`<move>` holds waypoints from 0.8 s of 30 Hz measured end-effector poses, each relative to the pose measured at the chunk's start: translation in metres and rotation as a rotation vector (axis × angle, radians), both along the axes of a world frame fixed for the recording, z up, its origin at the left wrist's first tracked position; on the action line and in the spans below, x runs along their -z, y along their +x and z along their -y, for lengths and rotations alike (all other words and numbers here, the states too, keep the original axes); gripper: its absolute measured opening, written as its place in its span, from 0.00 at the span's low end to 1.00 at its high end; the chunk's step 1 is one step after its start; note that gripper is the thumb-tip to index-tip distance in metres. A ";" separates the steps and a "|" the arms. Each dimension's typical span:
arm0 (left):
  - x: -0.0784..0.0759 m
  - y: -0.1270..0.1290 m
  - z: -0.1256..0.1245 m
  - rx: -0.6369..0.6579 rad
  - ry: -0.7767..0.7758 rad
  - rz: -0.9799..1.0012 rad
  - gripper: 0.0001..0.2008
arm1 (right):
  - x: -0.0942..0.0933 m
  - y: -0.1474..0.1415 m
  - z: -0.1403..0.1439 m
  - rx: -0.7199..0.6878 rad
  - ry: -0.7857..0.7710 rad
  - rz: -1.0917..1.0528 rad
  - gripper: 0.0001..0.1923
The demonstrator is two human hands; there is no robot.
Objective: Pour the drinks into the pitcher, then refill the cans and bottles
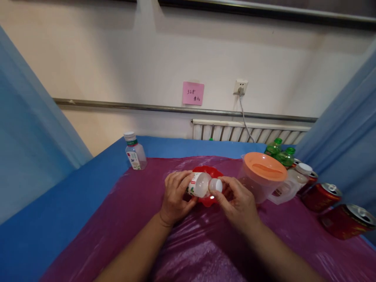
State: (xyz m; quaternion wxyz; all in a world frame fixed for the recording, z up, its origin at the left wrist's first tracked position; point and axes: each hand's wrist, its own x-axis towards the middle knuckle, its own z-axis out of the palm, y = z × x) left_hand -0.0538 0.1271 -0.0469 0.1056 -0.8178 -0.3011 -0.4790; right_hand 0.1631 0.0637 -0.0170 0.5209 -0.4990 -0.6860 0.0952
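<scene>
Small bottle w/ milky liquid held on its side, just above red bowl, mid surface. Left hand wrapped round bottle body, grip closed on it, label facing up. Right hand at neck end, thumb & fingertips pinched on white cap; grip closed on cap. Cap looks seated on neck, tho hard to tell at this res.

Rel. to red bowl: sits directly under bottle, mostly hidden by hands, on purple plastic sheet covering blue surface. Clear jug w/ orange lid just right of bowl, near right hand, not touching it. Beyond jug, further right: two green-capped bottles, a white-capped bottle, then red cans lying on sides, well apart from bowl. Far left & back of bowl: another small bottle, upright, on bare blue edge, well apart from both hands. Behind bowl, on wall: pink note.
</scene>
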 end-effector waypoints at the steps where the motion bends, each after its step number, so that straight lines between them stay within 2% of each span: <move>1: -0.001 -0.001 0.000 0.005 0.000 -0.008 0.34 | 0.000 0.000 0.000 0.000 0.005 0.014 0.13; 8: -0.003 -0.001 0.002 0.033 -0.023 -0.038 0.32 | 0.002 0.006 0.006 -0.023 0.030 0.085 0.10; 13: -0.004 0.000 0.003 0.080 -0.065 -0.026 0.32 | 0.005 0.015 0.006 -0.085 0.070 0.158 0.12; 19: -0.003 -0.001 0.001 0.046 -0.041 -0.031 0.32 | 0.005 0.019 0.007 -0.157 0.117 0.182 0.22; 22: -0.002 -0.001 0.000 0.049 -0.009 -0.048 0.32 | 0.005 0.016 0.008 -0.120 0.098 0.179 0.30; 24: -0.002 -0.001 0.001 0.056 0.001 -0.063 0.32 | 0.005 0.015 0.008 -0.053 0.055 0.163 0.28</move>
